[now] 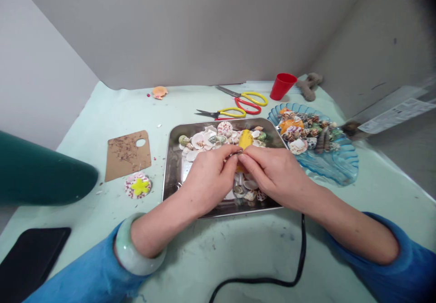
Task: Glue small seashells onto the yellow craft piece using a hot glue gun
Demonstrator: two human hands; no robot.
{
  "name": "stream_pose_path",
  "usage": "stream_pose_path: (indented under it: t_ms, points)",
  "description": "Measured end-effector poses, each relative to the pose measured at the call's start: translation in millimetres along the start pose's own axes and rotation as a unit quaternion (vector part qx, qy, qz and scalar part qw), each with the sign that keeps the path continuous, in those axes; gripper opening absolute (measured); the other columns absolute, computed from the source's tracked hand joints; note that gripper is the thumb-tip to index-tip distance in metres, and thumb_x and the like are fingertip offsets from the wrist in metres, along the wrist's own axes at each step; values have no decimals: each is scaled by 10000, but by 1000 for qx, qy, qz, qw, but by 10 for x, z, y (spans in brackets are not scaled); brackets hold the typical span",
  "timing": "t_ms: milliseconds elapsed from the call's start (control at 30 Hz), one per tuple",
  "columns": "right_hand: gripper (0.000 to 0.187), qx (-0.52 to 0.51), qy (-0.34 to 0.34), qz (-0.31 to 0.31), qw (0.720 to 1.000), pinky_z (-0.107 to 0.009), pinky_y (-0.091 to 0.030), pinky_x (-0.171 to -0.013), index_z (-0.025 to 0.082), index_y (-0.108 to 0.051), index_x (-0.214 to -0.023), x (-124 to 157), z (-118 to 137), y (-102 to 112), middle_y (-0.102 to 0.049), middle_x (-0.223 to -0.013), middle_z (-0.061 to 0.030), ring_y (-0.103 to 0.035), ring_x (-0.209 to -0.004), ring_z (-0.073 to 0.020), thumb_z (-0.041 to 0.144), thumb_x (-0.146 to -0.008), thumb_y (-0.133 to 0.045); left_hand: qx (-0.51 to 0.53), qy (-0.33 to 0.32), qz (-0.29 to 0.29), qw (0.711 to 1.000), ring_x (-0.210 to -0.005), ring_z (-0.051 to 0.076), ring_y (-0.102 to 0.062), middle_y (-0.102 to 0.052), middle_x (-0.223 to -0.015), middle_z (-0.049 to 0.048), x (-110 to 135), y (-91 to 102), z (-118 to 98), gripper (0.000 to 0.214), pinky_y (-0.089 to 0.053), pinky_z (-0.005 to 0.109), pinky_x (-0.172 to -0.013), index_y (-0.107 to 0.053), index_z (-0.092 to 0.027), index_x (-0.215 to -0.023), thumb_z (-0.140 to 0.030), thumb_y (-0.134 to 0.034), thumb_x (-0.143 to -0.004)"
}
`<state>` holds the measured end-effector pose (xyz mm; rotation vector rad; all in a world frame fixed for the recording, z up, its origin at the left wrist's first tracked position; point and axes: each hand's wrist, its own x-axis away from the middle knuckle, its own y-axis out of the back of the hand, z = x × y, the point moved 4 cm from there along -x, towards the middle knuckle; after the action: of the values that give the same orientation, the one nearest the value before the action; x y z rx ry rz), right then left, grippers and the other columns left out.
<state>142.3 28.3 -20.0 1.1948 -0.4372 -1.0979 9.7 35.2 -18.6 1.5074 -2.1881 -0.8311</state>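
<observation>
Both my hands meet over a metal tray [173, 166] of small seashells [207, 140]. My left hand [207, 178] and my right hand [272, 172] have their fingers pinched together at one spot, on something tiny that I cannot make out. Just behind the fingertips lies a yellow piece [245, 139] among the shells. A pale green bangle [132, 250] sits on my left wrist, and both sleeves are blue.
A blue glass dish [335, 164] of shells stands right of the tray. Two yellow-handled scissors [235, 111] and a red cup [282, 86] lie behind. A brown card [126, 155] and a shell flower [138, 186] are at left. A black cable [299, 266] runs near me.
</observation>
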Motion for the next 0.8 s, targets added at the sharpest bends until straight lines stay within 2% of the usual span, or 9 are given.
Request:
stream_pose_path:
  t_ms: [667,800]
  points:
    - [302,0,5,8,1000,-252,-332,-580,172,-540,-730,5,12,-10,-556,-653,-13,-483,-576,-125,278,-937,-347,1,-1,-5,1000,-564,132,-596,-657,-611,9,4,3,10,319,-491,260,-628,-640,-174,-1109,-207,-460,-847]
    - [304,0,3,12,1000,-251,-330,-577,175,-529,-712,5,7,-14,-550,-643,-9,-476,-570,-122,278,-935,-352,-3,6,-5,1000,-573,140,-604,-668,-632,19,2,-4,28,356,-499,274,-639,-605,-161,-1171,-217,-462,-850]
